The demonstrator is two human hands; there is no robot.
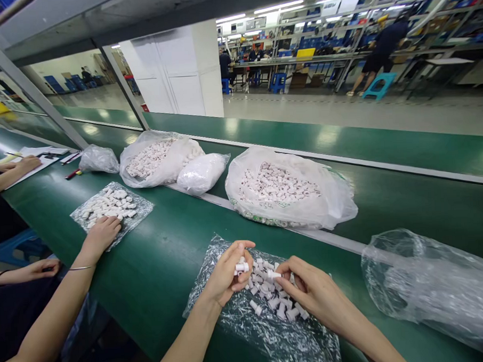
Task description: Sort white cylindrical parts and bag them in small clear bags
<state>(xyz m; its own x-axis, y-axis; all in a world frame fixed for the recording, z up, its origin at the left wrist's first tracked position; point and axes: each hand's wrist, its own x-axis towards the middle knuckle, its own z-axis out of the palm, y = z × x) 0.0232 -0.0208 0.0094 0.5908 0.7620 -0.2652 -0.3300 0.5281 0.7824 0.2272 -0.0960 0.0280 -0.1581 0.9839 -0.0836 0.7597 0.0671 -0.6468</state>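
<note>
Head view: see one stubby white plastic fitting [274,274] pinched in the right hand [310,286], just right of the left hand [226,275], aligned lengthwise roughly crosswise, facing several similar fittings [241,267] cupped in curled left fingers.

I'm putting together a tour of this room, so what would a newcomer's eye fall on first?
Probably the large translucent bag of small white pieces, just right of centre. Below it, the right hand pinches one white piece over a loose pile, while the left hand holds several. At left, a co-worker's hand lies at another pile.
</note>
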